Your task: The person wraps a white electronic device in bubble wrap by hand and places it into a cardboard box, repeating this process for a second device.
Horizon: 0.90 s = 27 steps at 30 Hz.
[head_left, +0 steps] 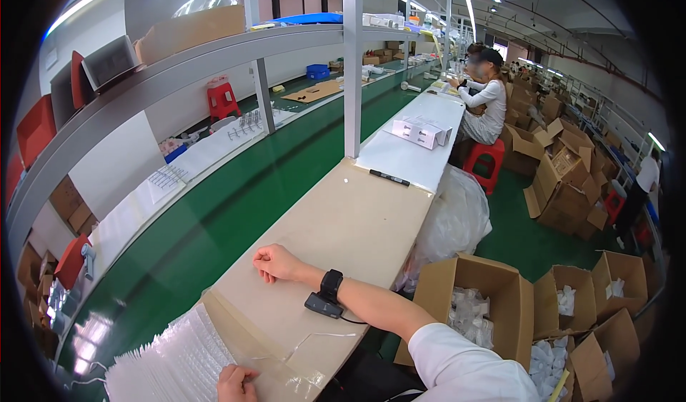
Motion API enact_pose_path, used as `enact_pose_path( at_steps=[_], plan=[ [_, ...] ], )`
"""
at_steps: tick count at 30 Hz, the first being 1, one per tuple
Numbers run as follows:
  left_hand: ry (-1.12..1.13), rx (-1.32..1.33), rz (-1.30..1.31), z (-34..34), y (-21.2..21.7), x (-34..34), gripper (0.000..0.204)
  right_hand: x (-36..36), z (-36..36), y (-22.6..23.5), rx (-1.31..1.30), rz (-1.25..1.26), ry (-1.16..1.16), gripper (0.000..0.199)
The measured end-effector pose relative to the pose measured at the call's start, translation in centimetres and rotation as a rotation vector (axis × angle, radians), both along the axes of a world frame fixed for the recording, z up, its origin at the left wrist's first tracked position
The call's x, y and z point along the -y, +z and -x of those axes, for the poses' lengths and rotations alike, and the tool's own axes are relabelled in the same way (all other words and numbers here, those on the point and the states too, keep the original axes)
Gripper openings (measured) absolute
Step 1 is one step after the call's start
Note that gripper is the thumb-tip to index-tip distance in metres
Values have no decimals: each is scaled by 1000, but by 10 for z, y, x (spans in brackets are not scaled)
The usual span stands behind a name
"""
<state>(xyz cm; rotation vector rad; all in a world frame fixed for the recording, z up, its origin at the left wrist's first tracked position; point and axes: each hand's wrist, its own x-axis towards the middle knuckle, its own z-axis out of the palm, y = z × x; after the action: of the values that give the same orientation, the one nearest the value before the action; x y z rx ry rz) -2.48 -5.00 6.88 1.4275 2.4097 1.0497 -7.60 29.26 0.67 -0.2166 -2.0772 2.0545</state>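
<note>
We have a thick stack of clear bubble-wrap sheets lying at the near end of a long tan desk; we take the stack as our landmark. Our left hand is just beside its right edge, near the lower rim of the view, with the fingers bent. We cannot tell whether that grip has hold of a sheet or merely rests there.

Our right hand is farther along the desk than the stack and to its right, over bare surface. Its fingers curl loosely inward; we cannot tell whether this grip closes on anything. Around that wrist we wear a black strapped device with a thin cable.

To the left of the stack runs a long, shiny green conveyor belt. Well beyond the stack, up the desk, we see a black bar-shaped object by the edge of a white tabletop, a grey metal post and a white printed carton. Farther still from the stack, a person in a white long-sleeved top sits on a red plastic stool. Well to the right of the stack, an open brown cardboard box holds crumpled clear plastic packaging.
</note>
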Motion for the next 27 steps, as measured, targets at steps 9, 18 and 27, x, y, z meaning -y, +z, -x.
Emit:
enact_pose_path(
  at_steps=[9,18,27],
  plan=[
    [40,-52,-25,41,-11,63,16,57,54,-21,-69,61,63,11],
    [-30,-14,-42,35,-23,169,21,160,24,0,25,-45,-35,14],
    [14,-16,-39,19,-19,187,19,177,17,3,26,-53,-20,14]
  ],
)
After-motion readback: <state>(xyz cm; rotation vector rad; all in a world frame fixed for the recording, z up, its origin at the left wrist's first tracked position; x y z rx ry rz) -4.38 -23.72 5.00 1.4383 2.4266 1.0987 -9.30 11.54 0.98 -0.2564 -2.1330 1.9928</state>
